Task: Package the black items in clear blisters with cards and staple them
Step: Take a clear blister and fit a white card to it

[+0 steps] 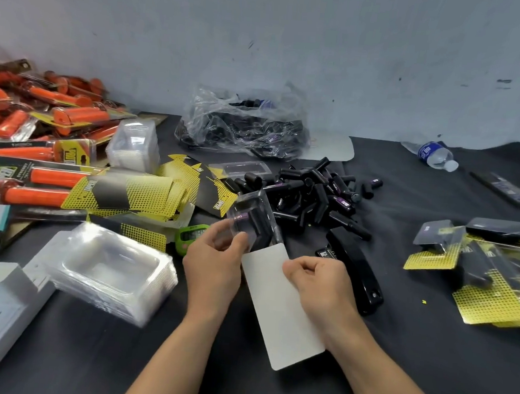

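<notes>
My left hand (216,255) grips a clear blister (252,218) that holds black items with a purple label. My right hand (317,282) pinches a long card (277,310), white side up, whose top end meets the blister's lower edge. A pile of loose black items (312,191) lies just behind. A black stapler (355,272) rests right of my right hand. Yellow-and-black cards (134,196) are heaped to the left. A stack of empty clear blisters (113,269) sits at the near left.
Finished black packs (489,271) lie at the right. A plastic bag of black items (245,127) sits by the wall. Orange packaged items (33,135) crowd the far left, near a second blister stack (135,146). A water bottle (436,154) lies far right. A green device (190,236) sits by my left hand.
</notes>
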`<move>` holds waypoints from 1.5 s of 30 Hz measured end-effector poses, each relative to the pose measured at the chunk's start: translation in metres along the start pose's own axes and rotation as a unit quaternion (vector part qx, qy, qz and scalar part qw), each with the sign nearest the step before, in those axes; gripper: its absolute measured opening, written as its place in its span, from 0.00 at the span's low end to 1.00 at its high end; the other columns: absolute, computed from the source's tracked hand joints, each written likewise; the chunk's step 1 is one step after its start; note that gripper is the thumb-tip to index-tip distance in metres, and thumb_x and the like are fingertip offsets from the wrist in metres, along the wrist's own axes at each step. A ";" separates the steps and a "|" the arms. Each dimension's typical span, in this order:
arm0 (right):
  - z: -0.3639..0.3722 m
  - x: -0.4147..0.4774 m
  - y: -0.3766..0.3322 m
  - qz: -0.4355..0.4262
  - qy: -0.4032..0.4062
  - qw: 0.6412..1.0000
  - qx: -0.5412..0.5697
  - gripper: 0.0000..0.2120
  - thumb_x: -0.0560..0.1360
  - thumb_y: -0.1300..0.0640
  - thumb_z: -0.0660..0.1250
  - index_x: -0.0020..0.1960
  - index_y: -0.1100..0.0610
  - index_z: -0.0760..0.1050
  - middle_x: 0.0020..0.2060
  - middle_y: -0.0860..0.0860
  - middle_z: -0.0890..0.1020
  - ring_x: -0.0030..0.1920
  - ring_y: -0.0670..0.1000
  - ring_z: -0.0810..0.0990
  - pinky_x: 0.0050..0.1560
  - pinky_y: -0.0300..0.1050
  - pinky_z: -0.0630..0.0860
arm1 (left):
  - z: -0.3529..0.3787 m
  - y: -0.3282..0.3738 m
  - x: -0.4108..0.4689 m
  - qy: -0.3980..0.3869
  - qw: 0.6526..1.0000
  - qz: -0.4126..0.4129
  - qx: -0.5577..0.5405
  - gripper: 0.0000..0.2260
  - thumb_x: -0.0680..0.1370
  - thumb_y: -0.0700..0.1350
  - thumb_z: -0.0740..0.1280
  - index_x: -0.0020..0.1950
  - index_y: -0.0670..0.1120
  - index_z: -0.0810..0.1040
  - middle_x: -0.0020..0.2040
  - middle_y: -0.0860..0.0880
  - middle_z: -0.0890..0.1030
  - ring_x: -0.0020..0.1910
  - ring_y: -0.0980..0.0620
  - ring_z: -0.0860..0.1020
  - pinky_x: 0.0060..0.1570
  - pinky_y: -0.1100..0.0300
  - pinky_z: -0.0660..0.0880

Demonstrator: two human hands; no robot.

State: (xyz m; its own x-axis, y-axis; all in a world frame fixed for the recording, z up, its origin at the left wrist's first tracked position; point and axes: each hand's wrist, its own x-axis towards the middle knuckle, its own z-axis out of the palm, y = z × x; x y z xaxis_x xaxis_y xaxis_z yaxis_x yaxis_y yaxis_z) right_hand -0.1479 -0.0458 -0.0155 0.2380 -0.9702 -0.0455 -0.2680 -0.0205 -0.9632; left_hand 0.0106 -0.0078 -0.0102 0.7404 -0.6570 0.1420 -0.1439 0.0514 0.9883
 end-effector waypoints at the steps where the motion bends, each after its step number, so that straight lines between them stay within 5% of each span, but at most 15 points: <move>1: 0.000 0.000 0.000 -0.004 0.000 1.000 -0.003 0.12 0.78 0.55 0.73 0.40 0.62 0.83 0.31 0.52 0.76 0.34 0.50 0.71 0.38 0.45 0.68 | -0.001 0.001 -0.001 0.022 0.999 0.014 0.041 0.08 0.74 0.46 0.76 0.47 0.59 0.83 0.37 0.66 0.84 0.41 0.68 0.83 0.43 0.67 0.80; 5: 0.000 0.001 0.001 -0.020 0.024 0.998 -0.057 0.14 0.78 0.53 0.72 0.38 0.61 0.82 0.27 0.47 0.72 0.30 0.46 0.68 0.32 0.42 0.66 | 0.000 -0.002 -0.001 0.045 0.992 0.038 0.114 0.07 0.75 0.45 0.75 0.52 0.48 0.88 0.35 0.65 0.80 0.38 0.76 0.77 0.37 0.82 0.68; 9: -0.002 0.000 -0.001 -0.026 0.042 0.994 -0.097 0.18 0.78 0.53 0.71 0.34 0.63 0.77 0.21 0.43 0.66 0.24 0.44 0.63 0.26 0.36 0.62 | 0.002 -0.006 0.000 -0.003 0.982 0.063 0.180 0.10 0.81 0.41 0.66 0.46 0.51 0.86 0.37 0.57 0.81 0.35 0.61 0.76 0.38 0.74 0.67; 13: -0.005 -0.001 -0.005 -0.019 0.040 0.992 -0.121 0.22 0.79 0.53 0.69 0.30 0.60 0.70 0.21 0.44 0.65 0.25 0.45 0.64 0.25 0.35 0.62 | 0.001 -0.010 0.006 -0.042 0.980 0.045 0.189 0.12 0.81 0.41 0.67 0.61 0.44 0.85 0.36 0.64 0.80 0.33 0.68 0.78 0.35 0.79 0.69; 17: -0.011 0.002 -0.008 -0.013 0.026 0.989 -0.146 0.23 0.79 0.52 0.68 0.29 0.55 0.62 0.23 0.45 0.63 0.26 0.46 0.61 0.25 0.39 0.59 | -0.004 -0.012 0.008 -0.091 0.989 -0.023 0.114 0.15 0.78 0.39 0.69 0.64 0.44 0.84 0.40 0.54 0.87 0.36 0.56 0.85 0.43 0.55 0.85; 18: -0.010 0.002 -0.009 -0.017 0.021 0.988 -0.155 0.23 0.79 0.52 0.68 0.29 0.55 0.62 0.23 0.45 0.63 0.27 0.47 0.60 0.26 0.39 0.59 | -0.004 -0.012 0.007 -0.090 0.989 -0.019 0.115 0.16 0.77 0.39 0.70 0.64 0.44 0.84 0.41 0.55 0.87 0.36 0.57 0.85 0.44 0.56 0.84; 21: -0.007 -0.002 -0.011 -0.056 -0.002 0.983 -0.177 0.23 0.74 0.48 0.71 0.29 0.56 0.64 0.23 0.46 0.65 0.26 0.47 0.63 0.26 0.39 0.63 | -0.004 -0.008 0.001 -0.077 0.986 0.011 0.151 0.18 0.74 0.39 0.72 0.63 0.45 0.84 0.31 0.66 0.82 0.35 0.69 0.81 0.34 0.76 0.73; 24: -0.005 -0.006 -0.013 -0.078 -0.059 0.971 -0.219 0.18 0.71 0.47 0.73 0.34 0.60 0.74 0.26 0.50 0.76 0.28 0.48 0.70 0.29 0.42 0.69 | -0.003 -0.008 -0.002 -0.067 0.983 0.026 0.168 0.19 0.73 0.38 0.72 0.64 0.45 0.84 0.27 0.74 0.76 0.36 0.74 0.78 0.35 0.81 0.69; 27: -0.006 -0.003 -0.014 -0.066 -0.067 0.972 -0.217 0.13 0.74 0.49 0.71 0.38 0.59 0.80 0.32 0.53 0.82 0.31 0.48 0.75 0.34 0.46 0.74 | -0.003 -0.009 -0.001 -0.068 0.984 0.022 0.161 0.19 0.73 0.38 0.72 0.63 0.45 0.84 0.29 0.71 0.78 0.34 0.70 0.80 0.34 0.77 0.72; 31: -0.010 0.001 -0.012 -0.046 -0.053 0.979 -0.191 0.14 0.77 0.50 0.70 0.40 0.60 0.81 0.35 0.54 0.84 0.33 0.47 0.78 0.36 0.48 0.77 | -0.005 -0.008 0.003 -0.106 0.992 -0.062 0.041 0.17 0.74 0.33 0.72 0.62 0.43 0.84 0.36 0.52 0.87 0.34 0.53 0.85 0.37 0.57 0.83; 36: -0.015 0.007 -0.010 -0.001 -0.071 0.991 -0.115 0.10 0.80 0.56 0.68 0.43 0.59 0.84 0.39 0.54 0.87 0.43 0.58 0.87 0.45 0.57 0.83 | -0.006 -0.004 0.003 -0.153 0.974 -0.125 -0.109 0.15 0.74 0.29 0.74 0.59 0.42 0.82 0.37 0.45 0.85 0.38 0.48 0.86 0.37 0.57 0.83; 41: -0.015 0.007 -0.010 -0.012 -0.066 0.989 -0.129 0.10 0.80 0.56 0.67 0.44 0.57 0.85 0.40 0.53 0.88 0.44 0.57 0.87 0.46 0.56 0.83 | -0.006 -0.006 0.002 -0.174 0.976 -0.101 -0.084 0.21 0.72 0.26 0.71 0.61 0.43 0.81 0.38 0.45 0.86 0.38 0.50 0.85 0.38 0.55 0.83; 45: -0.012 0.005 -0.012 -0.018 -0.051 0.988 -0.142 0.15 0.80 0.52 0.67 0.41 0.62 0.82 0.37 0.56 0.86 0.40 0.59 0.84 0.40 0.54 0.81 | -0.004 -0.009 0.001 -0.181 0.982 -0.048 0.021 0.30 0.67 0.32 0.74 0.68 0.49 0.80 0.43 0.48 0.87 0.37 0.54 0.83 0.42 0.59 0.81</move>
State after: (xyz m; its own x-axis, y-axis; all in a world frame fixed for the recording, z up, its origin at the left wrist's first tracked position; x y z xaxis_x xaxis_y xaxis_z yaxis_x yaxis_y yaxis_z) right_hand -0.1550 -0.0532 -0.0013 0.3407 -0.9387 -0.0533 -0.5059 -0.1353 -0.8519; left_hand 0.0151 -0.0056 -0.0192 0.4709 -0.8821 0.0105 -0.1164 -0.0503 0.9919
